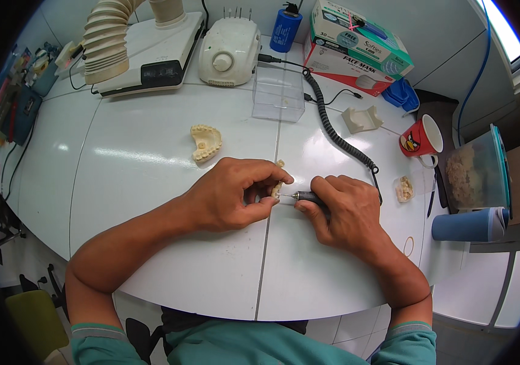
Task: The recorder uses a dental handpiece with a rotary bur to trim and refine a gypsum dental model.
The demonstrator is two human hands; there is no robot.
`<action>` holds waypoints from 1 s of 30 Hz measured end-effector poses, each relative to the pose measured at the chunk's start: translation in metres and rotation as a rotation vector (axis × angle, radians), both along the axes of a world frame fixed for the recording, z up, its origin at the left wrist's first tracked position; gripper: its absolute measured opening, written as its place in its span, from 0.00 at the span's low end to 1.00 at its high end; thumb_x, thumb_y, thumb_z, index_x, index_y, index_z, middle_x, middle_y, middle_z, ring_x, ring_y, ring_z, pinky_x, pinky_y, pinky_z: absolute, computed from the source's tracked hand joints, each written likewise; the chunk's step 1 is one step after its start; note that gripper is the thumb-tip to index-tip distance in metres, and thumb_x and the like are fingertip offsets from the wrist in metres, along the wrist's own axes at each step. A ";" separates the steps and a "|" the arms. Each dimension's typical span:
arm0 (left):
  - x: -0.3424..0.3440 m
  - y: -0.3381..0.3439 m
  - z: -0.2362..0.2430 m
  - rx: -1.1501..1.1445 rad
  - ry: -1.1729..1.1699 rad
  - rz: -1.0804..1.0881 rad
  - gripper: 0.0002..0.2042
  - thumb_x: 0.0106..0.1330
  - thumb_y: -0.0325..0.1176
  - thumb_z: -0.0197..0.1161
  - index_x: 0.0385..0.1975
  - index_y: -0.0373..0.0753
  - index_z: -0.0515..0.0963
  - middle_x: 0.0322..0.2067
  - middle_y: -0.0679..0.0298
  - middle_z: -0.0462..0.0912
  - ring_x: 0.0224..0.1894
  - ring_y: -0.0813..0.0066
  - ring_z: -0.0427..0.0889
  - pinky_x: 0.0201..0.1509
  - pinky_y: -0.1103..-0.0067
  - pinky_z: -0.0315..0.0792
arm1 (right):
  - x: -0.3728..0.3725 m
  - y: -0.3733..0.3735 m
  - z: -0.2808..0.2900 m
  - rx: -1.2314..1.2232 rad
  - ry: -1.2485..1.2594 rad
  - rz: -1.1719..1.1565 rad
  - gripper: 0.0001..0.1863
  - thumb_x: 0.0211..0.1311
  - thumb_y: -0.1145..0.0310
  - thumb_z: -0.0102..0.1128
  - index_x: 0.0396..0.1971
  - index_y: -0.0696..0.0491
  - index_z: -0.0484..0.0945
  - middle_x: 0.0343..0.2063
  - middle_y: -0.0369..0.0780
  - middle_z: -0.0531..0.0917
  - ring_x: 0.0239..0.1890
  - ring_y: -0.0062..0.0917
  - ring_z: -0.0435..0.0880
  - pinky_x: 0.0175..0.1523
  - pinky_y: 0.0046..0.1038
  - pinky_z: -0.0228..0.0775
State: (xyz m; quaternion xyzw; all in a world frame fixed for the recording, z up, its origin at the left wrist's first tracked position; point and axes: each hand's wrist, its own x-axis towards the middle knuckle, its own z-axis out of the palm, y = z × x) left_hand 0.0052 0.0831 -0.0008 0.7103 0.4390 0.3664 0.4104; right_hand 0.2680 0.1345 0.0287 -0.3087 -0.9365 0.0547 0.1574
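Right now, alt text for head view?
The left hand pinches a small cream piece while the right hand aims a dark handpiece at it, over a white table. A cream dental cast lies beyond the left hand; a white control box stands farther back.

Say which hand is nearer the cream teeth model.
Left. The left hand is just on the person's side of the cream teeth model; the right hand, holding a drill, is farther off, to the right.
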 end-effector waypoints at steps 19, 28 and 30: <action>0.000 0.001 -0.004 0.049 -0.079 0.010 0.17 0.69 0.22 0.70 0.56 0.33 0.83 0.36 0.59 0.89 0.36 0.71 0.88 0.43 0.75 0.82 | 0.002 0.001 -0.003 -0.061 0.057 -0.053 0.19 0.72 0.53 0.70 0.30 0.52 0.77 0.17 0.40 0.77 0.20 0.38 0.79 0.26 0.41 0.65; -0.006 0.001 0.006 0.082 0.001 0.055 0.20 0.69 0.17 0.69 0.61 0.35 0.85 0.42 0.59 0.88 0.42 0.75 0.88 0.50 0.77 0.83 | 0.003 0.002 -0.003 -0.087 0.077 -0.079 0.21 0.74 0.51 0.68 0.30 0.53 0.77 0.17 0.42 0.79 0.19 0.39 0.79 0.25 0.42 0.66; -0.009 0.001 0.011 0.039 0.052 0.197 0.21 0.70 0.16 0.66 0.63 0.34 0.84 0.44 0.58 0.86 0.43 0.74 0.86 0.51 0.76 0.82 | 0.004 0.002 -0.004 -0.096 0.088 -0.082 0.21 0.75 0.51 0.68 0.29 0.53 0.77 0.17 0.42 0.79 0.19 0.40 0.80 0.25 0.42 0.67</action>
